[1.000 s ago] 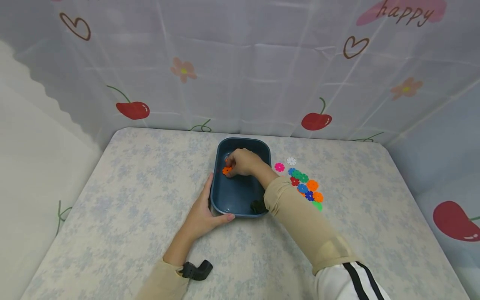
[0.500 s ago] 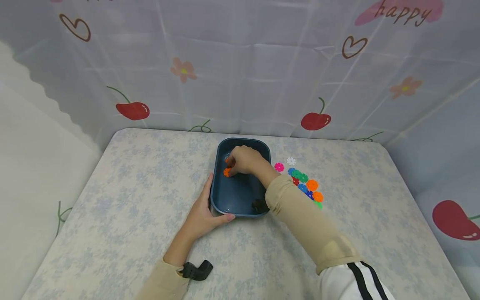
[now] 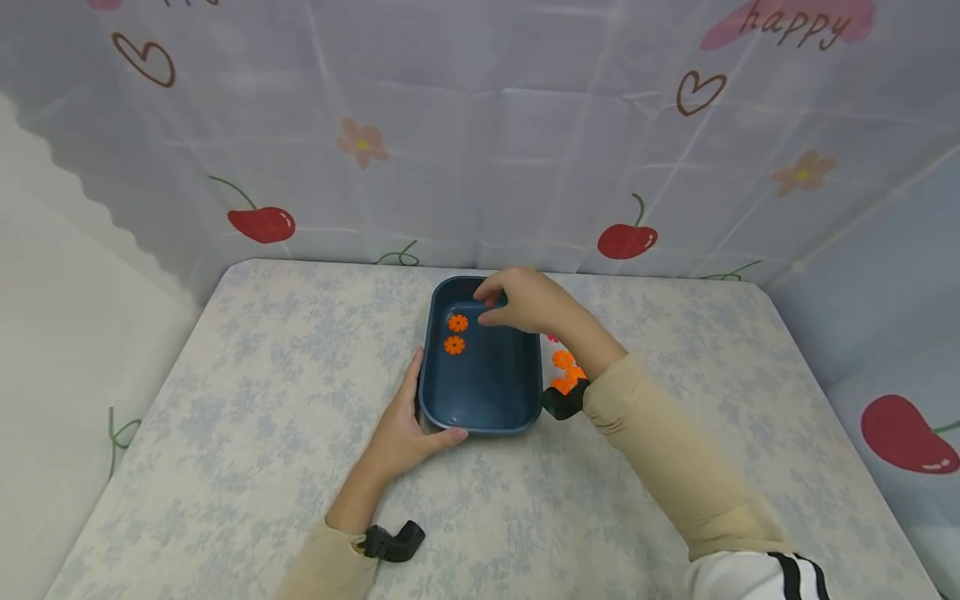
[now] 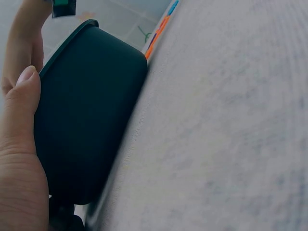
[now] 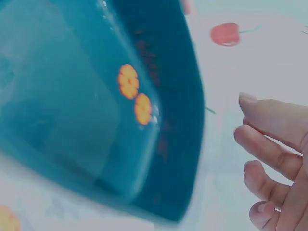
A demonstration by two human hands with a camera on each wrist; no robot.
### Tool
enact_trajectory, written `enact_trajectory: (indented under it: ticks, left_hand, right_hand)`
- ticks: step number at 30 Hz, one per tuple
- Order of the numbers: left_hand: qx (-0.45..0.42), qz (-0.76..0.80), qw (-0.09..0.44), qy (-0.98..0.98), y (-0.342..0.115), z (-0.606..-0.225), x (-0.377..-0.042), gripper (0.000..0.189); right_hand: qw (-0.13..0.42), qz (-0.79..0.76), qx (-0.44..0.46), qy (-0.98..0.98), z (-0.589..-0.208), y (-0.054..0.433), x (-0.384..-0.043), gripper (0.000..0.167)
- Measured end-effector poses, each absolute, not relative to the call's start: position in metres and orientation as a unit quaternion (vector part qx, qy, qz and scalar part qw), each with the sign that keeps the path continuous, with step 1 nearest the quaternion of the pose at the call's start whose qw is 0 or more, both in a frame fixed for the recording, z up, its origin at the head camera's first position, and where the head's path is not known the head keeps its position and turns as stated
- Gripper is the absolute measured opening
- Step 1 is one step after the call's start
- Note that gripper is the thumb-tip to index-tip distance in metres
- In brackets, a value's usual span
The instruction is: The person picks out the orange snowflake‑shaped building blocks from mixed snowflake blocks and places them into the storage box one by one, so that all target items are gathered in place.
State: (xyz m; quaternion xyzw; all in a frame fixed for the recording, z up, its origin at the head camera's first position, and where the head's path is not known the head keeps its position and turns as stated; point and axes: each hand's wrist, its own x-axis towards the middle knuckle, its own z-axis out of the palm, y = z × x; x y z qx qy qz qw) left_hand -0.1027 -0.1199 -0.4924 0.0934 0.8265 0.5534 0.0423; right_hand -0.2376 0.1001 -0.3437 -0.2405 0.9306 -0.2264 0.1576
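Observation:
A dark blue rectangular tray sits on the table, with two orange notched, flower-shaped discs, one just behind the other, flat on its floor near the left wall. My left hand steadies the front left corner, straight fingers along the left side and thumb at the front rim. In the left wrist view the thumb lies against the tray's outer wall. Over the tray's back right part hovers my right hand. Its fingers are loosely bent, thumb apart, with nothing between them in the right wrist view.
More loose discs, orange and pink, lie right of the tray, partly hidden by my right forearm. A printed curtain hangs behind the table's back edge. Each wrist carries a black camera, the left one near the front.
My right hand has let go of the orange discs and risen back and to the right. Both discs now show fully. The left hand holds its place at the tray corner.

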Motion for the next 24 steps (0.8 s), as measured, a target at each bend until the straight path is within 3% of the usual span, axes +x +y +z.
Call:
enact_trajectory:
  ticks: [15,24]
  left_hand:
    - [0.083,0.547,0.042,0.832,-0.12,-0.491,-0.1,0.127]
    - [0.085,0.555,0.044,0.827,-0.118,-0.489,-0.101,0.128]
  right_hand:
    - [0.056,-0.285,-0.155,0.944,-0.333,0.213,-0.198,0.033]
    - [0.057,-0.284,-0.092,0.953,-0.36,0.268,-0.182,0.034]
